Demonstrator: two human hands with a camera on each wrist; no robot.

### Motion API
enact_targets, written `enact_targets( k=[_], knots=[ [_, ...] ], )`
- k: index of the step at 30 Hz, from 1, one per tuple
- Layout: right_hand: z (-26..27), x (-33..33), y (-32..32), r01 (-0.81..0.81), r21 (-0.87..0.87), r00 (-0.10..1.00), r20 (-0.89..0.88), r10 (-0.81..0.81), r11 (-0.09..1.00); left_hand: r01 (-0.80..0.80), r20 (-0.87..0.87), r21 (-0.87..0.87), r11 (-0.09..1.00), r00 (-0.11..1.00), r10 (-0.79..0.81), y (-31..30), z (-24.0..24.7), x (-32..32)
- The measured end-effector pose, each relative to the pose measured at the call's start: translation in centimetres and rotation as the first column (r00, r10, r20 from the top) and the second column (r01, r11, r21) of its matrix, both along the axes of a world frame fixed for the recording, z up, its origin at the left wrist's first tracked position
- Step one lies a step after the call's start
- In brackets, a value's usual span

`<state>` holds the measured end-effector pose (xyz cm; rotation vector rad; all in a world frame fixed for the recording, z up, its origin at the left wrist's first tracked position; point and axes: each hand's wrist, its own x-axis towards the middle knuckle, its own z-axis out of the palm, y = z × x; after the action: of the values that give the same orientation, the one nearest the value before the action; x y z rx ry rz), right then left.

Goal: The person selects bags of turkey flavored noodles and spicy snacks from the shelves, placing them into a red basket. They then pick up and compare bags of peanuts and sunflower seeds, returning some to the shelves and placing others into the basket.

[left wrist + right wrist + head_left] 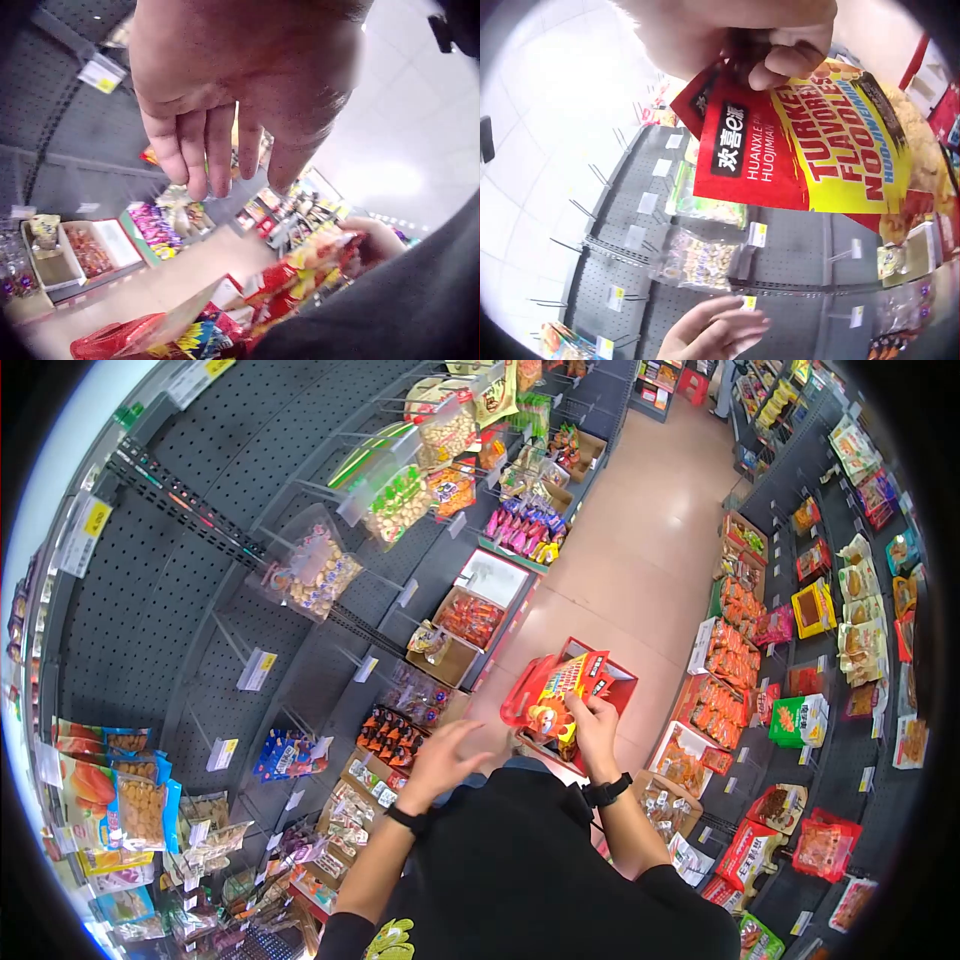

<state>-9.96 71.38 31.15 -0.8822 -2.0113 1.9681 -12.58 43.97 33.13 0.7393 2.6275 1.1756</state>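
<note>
The right hand pinches the edge of red and yellow snack packets, at least two overlapping, above a red box. In the right wrist view the fingers curl round the end of the front packet, which reads "Turkey Flavored Noodles". The left hand is held apart to the left of the packets and holds nothing. In the left wrist view that hand has its fingers extended, slightly spread, with packets lower in the picture.
Dark pegboard shelving stands at the left, with hanging nut bags and price tags. Open cartons of snacks line its foot. A tiled aisle runs ahead. Stocked shelving with hanging packets stands at the right.
</note>
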Motion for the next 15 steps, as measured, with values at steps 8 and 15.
enact_targets(
  k=[8, 15],
  knots=[
    [8.5, -2.3, -7.6, -0.168, -0.763, 0.985, -0.156, 0.075, 0.624, -0.092, -0.273, 0.142, 0.986, 0.953, 0.128, 2.7, 2.5, -0.7],
    [13.1, -3.8, -10.2, -0.532, -0.599, 0.846, -0.4, 0.352, 0.599, -0.332, 0.186, 0.51, 0.794, 0.943, 0.275, -1.1, 2.4, -1.3]
  ],
)
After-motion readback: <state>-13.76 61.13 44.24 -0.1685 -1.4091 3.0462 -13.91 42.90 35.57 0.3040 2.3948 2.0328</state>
